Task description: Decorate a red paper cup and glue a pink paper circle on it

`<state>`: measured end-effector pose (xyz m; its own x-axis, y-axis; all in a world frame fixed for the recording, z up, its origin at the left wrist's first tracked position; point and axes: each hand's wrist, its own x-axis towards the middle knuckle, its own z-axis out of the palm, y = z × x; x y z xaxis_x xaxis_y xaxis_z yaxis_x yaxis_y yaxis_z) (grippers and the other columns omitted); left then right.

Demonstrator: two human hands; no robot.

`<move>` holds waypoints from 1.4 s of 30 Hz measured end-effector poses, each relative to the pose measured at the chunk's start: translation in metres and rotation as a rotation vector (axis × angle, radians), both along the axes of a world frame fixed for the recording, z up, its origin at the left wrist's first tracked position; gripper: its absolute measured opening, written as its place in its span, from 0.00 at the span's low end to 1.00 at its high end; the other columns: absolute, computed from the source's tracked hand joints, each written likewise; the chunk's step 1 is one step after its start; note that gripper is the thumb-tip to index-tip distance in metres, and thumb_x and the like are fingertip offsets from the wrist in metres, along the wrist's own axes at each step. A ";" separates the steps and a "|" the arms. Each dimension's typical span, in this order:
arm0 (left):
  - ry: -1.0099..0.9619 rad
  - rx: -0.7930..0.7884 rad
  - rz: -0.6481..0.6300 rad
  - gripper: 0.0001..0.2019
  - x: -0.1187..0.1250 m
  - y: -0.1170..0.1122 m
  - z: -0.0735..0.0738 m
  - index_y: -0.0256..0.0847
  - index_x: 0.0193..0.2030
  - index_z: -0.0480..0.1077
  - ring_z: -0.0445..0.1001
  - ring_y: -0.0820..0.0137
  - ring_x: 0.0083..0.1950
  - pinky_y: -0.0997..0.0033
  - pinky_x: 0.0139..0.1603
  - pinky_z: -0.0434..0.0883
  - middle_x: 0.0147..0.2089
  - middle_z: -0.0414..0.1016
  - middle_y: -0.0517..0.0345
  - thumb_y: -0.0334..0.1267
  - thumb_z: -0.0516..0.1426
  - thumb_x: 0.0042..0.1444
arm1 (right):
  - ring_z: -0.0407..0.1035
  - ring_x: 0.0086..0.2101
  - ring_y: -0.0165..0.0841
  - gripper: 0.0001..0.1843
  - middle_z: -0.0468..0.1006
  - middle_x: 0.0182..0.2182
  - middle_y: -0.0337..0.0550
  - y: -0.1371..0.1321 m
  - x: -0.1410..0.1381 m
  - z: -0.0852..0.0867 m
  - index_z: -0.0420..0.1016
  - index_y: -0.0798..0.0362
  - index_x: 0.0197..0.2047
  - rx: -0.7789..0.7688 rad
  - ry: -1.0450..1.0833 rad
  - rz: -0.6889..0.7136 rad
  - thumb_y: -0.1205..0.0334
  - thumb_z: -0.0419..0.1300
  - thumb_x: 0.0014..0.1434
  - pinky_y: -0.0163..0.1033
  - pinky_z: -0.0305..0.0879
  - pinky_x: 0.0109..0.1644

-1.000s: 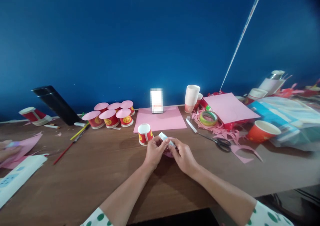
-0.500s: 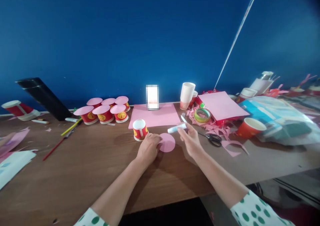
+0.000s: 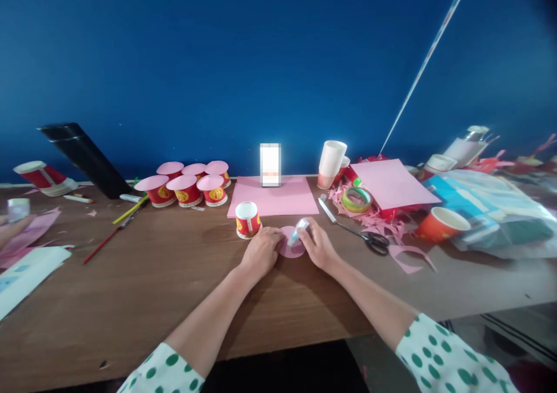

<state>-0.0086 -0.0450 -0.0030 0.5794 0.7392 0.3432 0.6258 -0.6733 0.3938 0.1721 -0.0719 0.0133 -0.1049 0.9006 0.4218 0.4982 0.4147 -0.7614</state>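
Observation:
My left hand (image 3: 262,251) grips the left edge of a pink paper circle (image 3: 289,251) at the table's middle, fingers bent and pressed together. In my right hand (image 3: 319,244) is a white glue stick (image 3: 298,232), tilted with its lower end on the circle. Just behind my left hand stands a short red paper cup (image 3: 248,220) with yellow marks and a white rim. Several similar cups topped with pink circles (image 3: 183,182) stand in a group at the back left. A pink paper sheet (image 3: 273,201) lies beyond my hands.
To the right are black-handled scissors (image 3: 376,243), a green tape roll (image 3: 356,199), pink scraps (image 3: 378,226), stacked paper cups (image 3: 333,163) and an orange cup (image 3: 442,224). A black box-like object (image 3: 87,161) leans on the blue wall. Another person's hand (image 3: 13,230) is at far left.
My right hand has moved left and down, bringing the glue stick onto the pink circle. My left hand stays on the circle's edge. Another person's hand with a pale cylinder has appeared at far left.

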 end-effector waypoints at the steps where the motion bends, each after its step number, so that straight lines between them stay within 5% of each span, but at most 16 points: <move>1: 0.004 -0.004 -0.002 0.15 0.000 0.000 0.000 0.38 0.43 0.72 0.69 0.65 0.47 0.64 0.51 0.65 0.46 0.74 0.52 0.24 0.50 0.51 | 0.67 0.27 0.31 0.12 0.70 0.27 0.39 0.000 0.001 -0.002 0.61 0.51 0.36 -0.010 0.063 -0.015 0.53 0.46 0.63 0.36 0.64 0.34; 9: 0.010 -0.023 -0.001 0.16 0.000 -0.003 0.002 0.39 0.42 0.71 0.67 0.64 0.50 0.63 0.53 0.64 0.47 0.72 0.51 0.22 0.49 0.49 | 0.72 0.24 0.35 0.14 0.74 0.25 0.39 -0.003 0.011 -0.006 0.58 0.48 0.42 -0.221 0.275 0.080 0.47 0.47 0.61 0.41 0.70 0.30; 20: 0.012 -0.016 -0.013 0.16 0.000 -0.001 0.001 0.39 0.43 0.72 0.68 0.64 0.49 0.61 0.53 0.64 0.47 0.73 0.50 0.24 0.50 0.51 | 0.68 0.20 0.31 0.16 0.71 0.22 0.36 -0.003 0.011 -0.009 0.60 0.50 0.40 -0.155 0.288 0.034 0.46 0.47 0.61 0.36 0.67 0.25; 31: -0.009 -0.002 -0.002 0.18 0.000 0.001 -0.003 0.40 0.44 0.72 0.69 0.63 0.49 0.60 0.52 0.65 0.47 0.73 0.49 0.23 0.50 0.50 | 0.68 0.27 0.33 0.10 0.72 0.27 0.40 -0.009 0.006 -0.006 0.61 0.51 0.40 0.048 -0.144 -0.102 0.54 0.47 0.62 0.35 0.62 0.32; 42: 0.013 0.003 0.016 0.15 0.000 0.001 -0.007 0.39 0.45 0.72 0.69 0.63 0.47 0.60 0.50 0.66 0.46 0.73 0.48 0.26 0.50 0.53 | 0.70 0.29 0.35 0.12 0.74 0.29 0.42 -0.011 0.001 -0.008 0.61 0.52 0.45 0.061 -0.424 -0.017 0.54 0.46 0.63 0.34 0.60 0.32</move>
